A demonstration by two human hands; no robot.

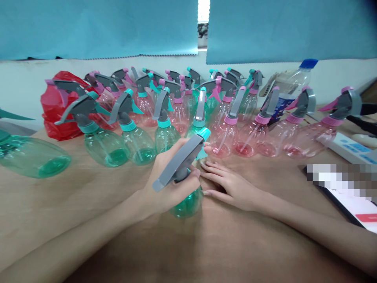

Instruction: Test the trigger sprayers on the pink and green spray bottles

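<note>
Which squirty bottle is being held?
The green spray bottle nearest us, in front of the others: the left hand is wrapped around it. No hand grips any of the other bottles.

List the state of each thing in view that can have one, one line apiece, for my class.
Nearest green spray bottle: held, spray head fitted
Left grip: closed around that bottle
Right grip: open, outstretched
Front-row pink spray bottles: standing, spray heads fitted
Large clear bottle: blue cap on
Blue blinds: lowered, gap between
Red bag: crumpled
Phone-like device: screen lit
</note>
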